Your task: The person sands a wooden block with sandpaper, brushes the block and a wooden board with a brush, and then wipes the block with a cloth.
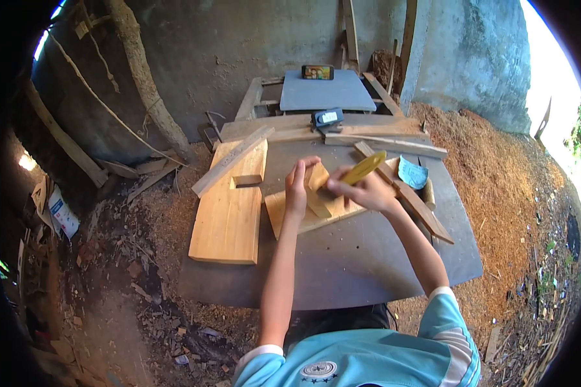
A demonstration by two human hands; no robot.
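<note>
Nearest me, the grey worktable (pixel 342 271) carries everything. On it, left of my hands, lies the long wide plank (pixel 229 213) with a notch cut near its far end. Beside that plank, to its right, a flat board (pixel 290 216) rests under my hands. My left hand (pixel 297 189) grips a small wooden block (pixel 317 175) standing on that board. My right hand (pixel 361 189) is closed around a yellow tool (pixel 365 168), its tip against the block.
</note>
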